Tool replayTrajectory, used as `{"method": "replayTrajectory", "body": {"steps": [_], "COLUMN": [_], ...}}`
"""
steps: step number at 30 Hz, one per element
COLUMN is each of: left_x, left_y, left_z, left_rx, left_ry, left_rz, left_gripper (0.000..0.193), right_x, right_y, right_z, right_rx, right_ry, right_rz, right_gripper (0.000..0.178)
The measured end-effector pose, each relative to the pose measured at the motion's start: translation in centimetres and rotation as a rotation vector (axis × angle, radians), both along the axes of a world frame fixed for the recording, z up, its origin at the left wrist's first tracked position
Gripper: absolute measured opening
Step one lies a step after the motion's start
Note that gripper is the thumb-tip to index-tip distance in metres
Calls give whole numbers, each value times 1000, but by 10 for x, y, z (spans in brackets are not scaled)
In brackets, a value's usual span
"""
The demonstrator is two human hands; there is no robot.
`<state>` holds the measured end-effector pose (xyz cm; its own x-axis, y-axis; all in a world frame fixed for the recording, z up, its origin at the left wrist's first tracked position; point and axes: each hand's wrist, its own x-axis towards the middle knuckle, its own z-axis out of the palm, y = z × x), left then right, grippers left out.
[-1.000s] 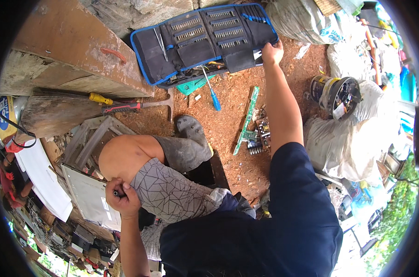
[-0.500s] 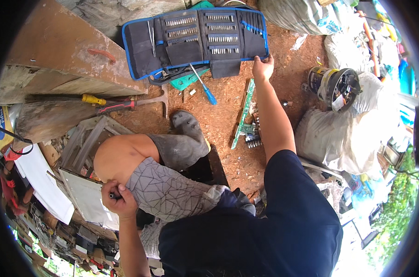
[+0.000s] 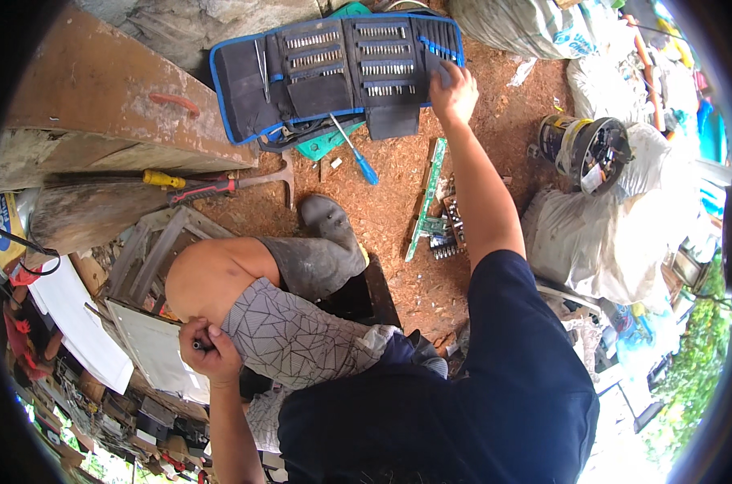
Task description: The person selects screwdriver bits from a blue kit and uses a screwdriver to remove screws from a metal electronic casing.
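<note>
Red-handled hammer, blue screwdriver, green circuit board, grey rubber boot, metal bucket.

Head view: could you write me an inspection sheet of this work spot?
Surface: reddish dirt ground.
Job's things: open tool roll with rows of bits; small dark tool in left hand.
Clutter: blue screwdriver, green circuit board, hammer, can.
Grippers: right hand on the roll's right edge; left hand closed beside the knee.
Cables: black cord at left.
Surroundings: white sacks, wooden plank, greenery.
</note>
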<state>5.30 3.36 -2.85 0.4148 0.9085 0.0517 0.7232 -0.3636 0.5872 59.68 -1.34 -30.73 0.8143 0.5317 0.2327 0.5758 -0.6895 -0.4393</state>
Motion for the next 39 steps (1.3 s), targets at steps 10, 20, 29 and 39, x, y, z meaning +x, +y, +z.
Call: {"method": "replayTrajectory", "body": {"steps": [10, 20, 29, 39], "left_x": [-8, -4, -7, -4], "left_y": [-2, -2, -2, -1], "left_z": [-2, -3, -1, -1], "left_rx": [-24, -5, -32, -28], "left_ry": [3, -17, -31, -12], "left_rz": [14, 35, 31, 41], "left_gripper": [23, 24, 25, 24], "right_x": [14, 38, 43, 58], "right_y": [87, 108, 129, 136], "right_z": [0, -9, 18, 1], "right_rx": [-101, -347, -624, -568], "right_ry": [52, 194, 136, -54], "right_rz": [131, 152, 318, 405], "right_gripper": [31, 40, 44, 31]}}
